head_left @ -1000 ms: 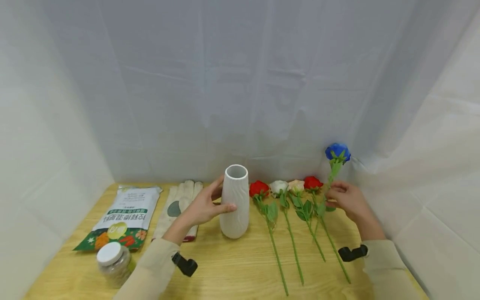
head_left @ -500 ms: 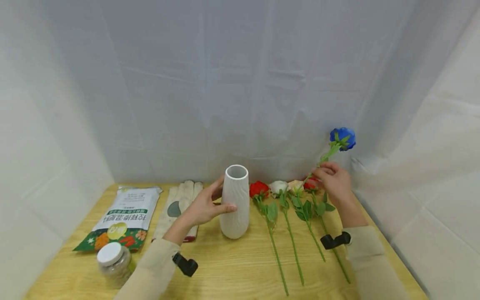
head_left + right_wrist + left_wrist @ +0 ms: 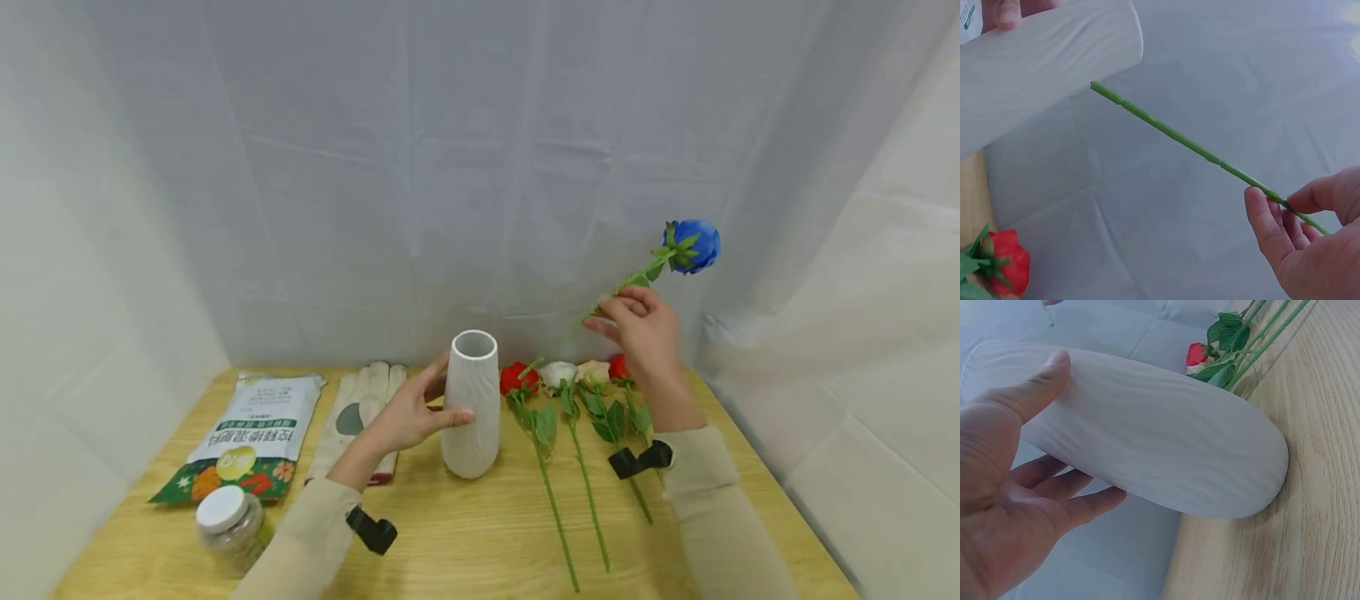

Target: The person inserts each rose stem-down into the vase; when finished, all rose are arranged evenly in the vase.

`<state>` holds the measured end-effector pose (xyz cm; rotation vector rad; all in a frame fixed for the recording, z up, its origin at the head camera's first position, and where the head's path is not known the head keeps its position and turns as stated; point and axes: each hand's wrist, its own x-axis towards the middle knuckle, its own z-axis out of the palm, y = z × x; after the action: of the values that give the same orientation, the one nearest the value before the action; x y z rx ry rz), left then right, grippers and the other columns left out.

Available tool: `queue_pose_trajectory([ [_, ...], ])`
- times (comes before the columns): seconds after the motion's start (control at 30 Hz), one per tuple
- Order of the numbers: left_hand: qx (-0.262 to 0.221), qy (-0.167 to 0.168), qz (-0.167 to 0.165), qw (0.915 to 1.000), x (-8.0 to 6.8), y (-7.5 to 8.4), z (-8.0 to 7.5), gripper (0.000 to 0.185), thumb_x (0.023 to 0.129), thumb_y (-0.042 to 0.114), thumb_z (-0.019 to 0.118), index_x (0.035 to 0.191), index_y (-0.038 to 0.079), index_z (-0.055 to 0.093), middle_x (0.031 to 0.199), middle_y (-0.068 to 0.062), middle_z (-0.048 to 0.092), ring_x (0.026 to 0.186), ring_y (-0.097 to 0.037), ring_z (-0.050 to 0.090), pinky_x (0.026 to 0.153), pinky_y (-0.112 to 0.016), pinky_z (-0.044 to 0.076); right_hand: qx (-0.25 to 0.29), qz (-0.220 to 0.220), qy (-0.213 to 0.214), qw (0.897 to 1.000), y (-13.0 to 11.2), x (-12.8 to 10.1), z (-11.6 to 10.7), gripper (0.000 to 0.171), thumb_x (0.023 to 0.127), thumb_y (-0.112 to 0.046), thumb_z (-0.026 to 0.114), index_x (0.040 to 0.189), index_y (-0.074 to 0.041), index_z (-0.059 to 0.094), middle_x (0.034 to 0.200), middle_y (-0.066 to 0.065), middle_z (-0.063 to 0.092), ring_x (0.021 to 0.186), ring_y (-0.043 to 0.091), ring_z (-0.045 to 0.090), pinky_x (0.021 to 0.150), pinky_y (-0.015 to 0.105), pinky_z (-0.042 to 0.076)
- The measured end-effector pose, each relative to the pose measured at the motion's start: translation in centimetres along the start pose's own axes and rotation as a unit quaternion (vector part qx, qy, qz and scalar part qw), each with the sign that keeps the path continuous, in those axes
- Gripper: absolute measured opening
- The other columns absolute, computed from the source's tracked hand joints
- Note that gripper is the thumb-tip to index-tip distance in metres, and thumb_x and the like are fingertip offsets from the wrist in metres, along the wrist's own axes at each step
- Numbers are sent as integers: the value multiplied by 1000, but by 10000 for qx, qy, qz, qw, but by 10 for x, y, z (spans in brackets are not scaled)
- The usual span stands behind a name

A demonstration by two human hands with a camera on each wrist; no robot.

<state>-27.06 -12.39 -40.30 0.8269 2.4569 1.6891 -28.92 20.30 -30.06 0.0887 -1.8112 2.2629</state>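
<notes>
Nearest the camera, a jar (image 3: pixel 227 527) with a white lid stands at the table's (image 3: pixel 465 542) front left corner, its contents too blurred to tell. Just behind it lies a bag (image 3: pixel 247 433) printed with flowers and several Chinese characters on a green band, too small to read. Beside the bag lies a pair of gloves (image 3: pixel 360 408). The left hand (image 3: pixel 408 412) wraps the vase (image 3: pixel 470 404) from its left side, thumb across the front and fingers curled behind; the vase stands upright on the table, mouth open upward. To its right, four roses lie side by side with stems toward the camera: a red rose (image 3: pixel 517 377), a white rose (image 3: pixel 557 373), a pink rose (image 3: pixel 594 372) and another red one partly hidden behind the right wrist. Above them the right hand (image 3: pixel 641 329) pinches the stem of a blue rose (image 3: pixel 693 244) between thumb and fingers, the bloom raised to the upper right, the stem's cut end slanting down just beside the vase's rim. A white curtain (image 3: pixel 450 167) hangs behind.
</notes>
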Motion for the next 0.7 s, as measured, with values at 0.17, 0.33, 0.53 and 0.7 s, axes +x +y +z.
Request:
queue_pose_trajectory([
  [0.17, 26, 2, 30, 10000, 0, -1, -1, 100, 92, 18, 84, 170, 15, 20, 161, -24, 47, 144, -47, 51, 106, -58, 55, 284, -116, 69, 9995, -7, 4, 14, 22, 102, -4, 67, 119, -5, 54, 97, 3, 63, 89, 20, 69, 83, 34, 66],
  [0.33, -28, 12, -68, 10000, 0, -1, 1, 101, 92, 16, 84, 170, 16, 20, 161, -23, 47, 145, -45, 50, 107, -57, 55, 405, -277, 134, 9987, -16, 6, 27, 23, 102, -4, 67, 120, -1, 53, 98, 6, 61, 92, 21, 70, 81, 33, 66],
  [0.53, -15, -9, -46, 10000, 2, -1, 1, 101, 92, 17, 84, 170, 17, 20, 162, -22, 46, 146, -45, 50, 107, -57, 55, 444, -514, 59, 9977, -21, 7, 43, 21, 101, 0, 66, 118, 1, 54, 90, 2, 65, 89, 20, 71, 79, 34, 67],
  [0.7, 11, -23, -1, 10000, 3, -1, 1, 101, 92, 18, 84, 170, 17, 20, 162, -22, 46, 145, -45, 50, 107, -57, 55, 399, -654, -225, 9968, -14, 6, 53, 17, 101, 3, 65, 112, -3, 54, 86, 0, 63, 84, 19, 72, 79, 37, 67],
])
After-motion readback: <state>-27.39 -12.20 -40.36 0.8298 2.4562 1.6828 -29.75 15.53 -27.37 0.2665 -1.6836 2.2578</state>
